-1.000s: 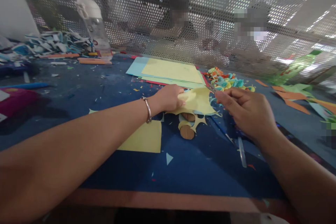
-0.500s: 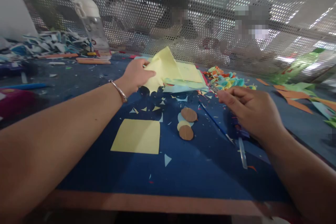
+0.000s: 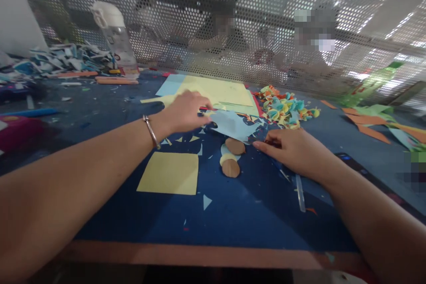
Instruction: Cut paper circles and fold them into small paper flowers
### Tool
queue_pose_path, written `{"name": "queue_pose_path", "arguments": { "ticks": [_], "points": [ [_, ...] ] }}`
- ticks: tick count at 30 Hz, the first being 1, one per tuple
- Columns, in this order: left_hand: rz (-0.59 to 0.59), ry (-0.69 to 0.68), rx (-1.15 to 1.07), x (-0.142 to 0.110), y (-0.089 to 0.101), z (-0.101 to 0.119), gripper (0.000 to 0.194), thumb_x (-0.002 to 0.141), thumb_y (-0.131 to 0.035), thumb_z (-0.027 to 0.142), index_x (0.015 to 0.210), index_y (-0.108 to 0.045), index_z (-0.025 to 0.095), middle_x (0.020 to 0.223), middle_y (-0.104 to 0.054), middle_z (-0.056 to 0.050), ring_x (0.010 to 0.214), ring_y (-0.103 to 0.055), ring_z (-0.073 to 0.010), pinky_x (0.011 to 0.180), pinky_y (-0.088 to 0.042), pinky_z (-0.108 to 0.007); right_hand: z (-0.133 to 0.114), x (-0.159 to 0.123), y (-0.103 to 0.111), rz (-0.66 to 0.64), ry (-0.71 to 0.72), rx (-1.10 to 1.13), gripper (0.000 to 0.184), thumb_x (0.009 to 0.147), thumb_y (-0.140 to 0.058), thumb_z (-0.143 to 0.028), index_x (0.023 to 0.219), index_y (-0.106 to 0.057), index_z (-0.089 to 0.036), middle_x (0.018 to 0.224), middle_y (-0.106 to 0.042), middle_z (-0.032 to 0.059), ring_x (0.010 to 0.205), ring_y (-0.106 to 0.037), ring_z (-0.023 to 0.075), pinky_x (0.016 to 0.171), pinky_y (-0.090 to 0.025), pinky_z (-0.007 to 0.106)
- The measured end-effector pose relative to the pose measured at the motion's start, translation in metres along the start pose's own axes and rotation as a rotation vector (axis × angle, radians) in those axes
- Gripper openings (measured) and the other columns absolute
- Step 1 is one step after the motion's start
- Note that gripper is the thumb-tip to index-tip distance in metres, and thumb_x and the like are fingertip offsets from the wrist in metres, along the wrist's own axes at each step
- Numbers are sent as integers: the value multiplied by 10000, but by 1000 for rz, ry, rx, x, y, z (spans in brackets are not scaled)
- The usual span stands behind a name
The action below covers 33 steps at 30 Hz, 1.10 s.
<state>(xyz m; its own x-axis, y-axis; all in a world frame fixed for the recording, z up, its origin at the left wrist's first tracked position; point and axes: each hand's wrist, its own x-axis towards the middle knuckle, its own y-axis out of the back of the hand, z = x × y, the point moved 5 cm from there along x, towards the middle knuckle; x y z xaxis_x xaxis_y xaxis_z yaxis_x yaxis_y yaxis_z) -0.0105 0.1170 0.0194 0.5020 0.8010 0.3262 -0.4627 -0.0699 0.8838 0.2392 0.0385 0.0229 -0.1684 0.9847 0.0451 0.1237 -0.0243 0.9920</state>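
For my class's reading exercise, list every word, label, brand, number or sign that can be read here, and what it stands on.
No text can be read.
Clear bottle with the white lid: small dark and red marks, too blurred to read.
Green bottle: red marks, too blurred to read.
Light blue paper by the left hand: no writing visible.

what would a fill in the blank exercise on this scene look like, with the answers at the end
The bracelet is worn on the ____ wrist.
The four-sided sheet lying left of the brown discs is ____.
The cap of the bottle is ____.
The paper between the left hand and the right hand is light ____.

Missing words: left; yellow; white; blue
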Motion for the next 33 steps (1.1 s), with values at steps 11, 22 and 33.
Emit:
{"name": "queue_pose_path", "arguments": {
  "ticks": [11, 22, 33],
  "points": [
    [-89, -265, 14, 2, -23, 40, 193, 868, -561, 217, 967, -722, 183, 1010, -663, -102, 978, -620, -249, 856, -470, -353, -4, -3, 5, 23, -43, -48, 460, 897, -531, -624, 675, -592, -226, 609, -622, 26, 556, -539, 186, 531, -283, 294],
    [450, 96, -275, 1, -1, 17, 80, 931, -549, 286, 968, -540, 216, 818, -707, -23, 753, -696, -161, 674, -525, -296, -13, -21, 29, 445, 53, 173, 436, 910, -556, -627, 714, -569, -238, 505, -481, -30, 466, -406, 142, 524, -303, 300],
    [277, 404, -517, 19, -24, -47, 592, 910, -543, 198, 1437, -274, 193, 1091, -704, -144, 820, -735, -209, 683, -600, -347, -7, -2, -3, -24, -103, -115, 423, 913, -487, -627, 783, -594, -239, 703, -668, 50, 650, -602, 231, 563, -320, 312]
  ]
}}
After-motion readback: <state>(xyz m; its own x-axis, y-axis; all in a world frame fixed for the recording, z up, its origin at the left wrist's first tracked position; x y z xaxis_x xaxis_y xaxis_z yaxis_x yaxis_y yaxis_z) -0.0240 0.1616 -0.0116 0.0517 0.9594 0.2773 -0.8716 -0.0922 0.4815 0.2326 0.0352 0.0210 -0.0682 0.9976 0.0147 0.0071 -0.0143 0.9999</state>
